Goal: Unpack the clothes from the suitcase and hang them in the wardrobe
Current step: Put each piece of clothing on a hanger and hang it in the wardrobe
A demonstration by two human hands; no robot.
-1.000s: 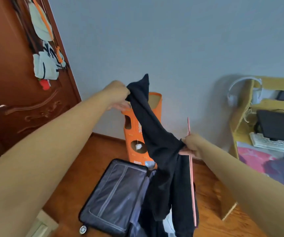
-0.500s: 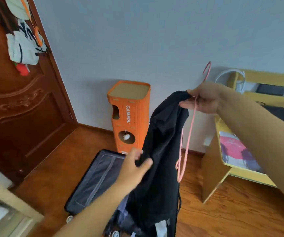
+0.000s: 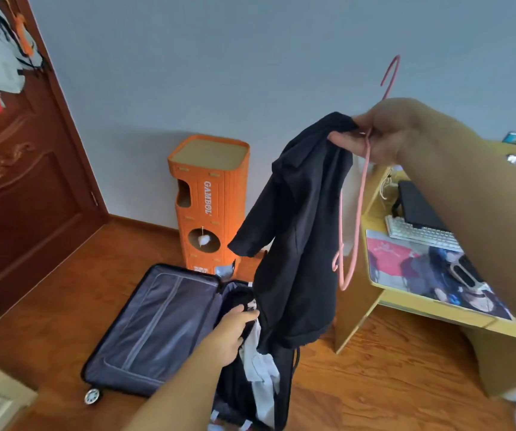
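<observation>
My right hand (image 3: 384, 132) is raised at the upper right and grips the top of a black garment (image 3: 300, 244) together with a thin pink hanger (image 3: 357, 219). The garment hangs loose beside the hanger, not on it. Below lies the open dark suitcase (image 3: 157, 321) on the wooden floor, lid flat to the left. Its right half holds several crumpled black and white clothes (image 3: 259, 374). My left hand (image 3: 231, 331) reaches down into that half, thumb and fingers closing on a piece of the clothing there.
An orange cardboard cat tower (image 3: 210, 197) stands against the grey wall behind the suitcase. A yellow desk (image 3: 431, 309) with a keyboard (image 3: 418, 233) and printed mat is at the right. A brown door (image 3: 17, 197) with hanging bags is at the left.
My right hand lifted the black garment and the hanger up to the right. My left hand let go of the garment and dropped down into the suitcase clothes.
</observation>
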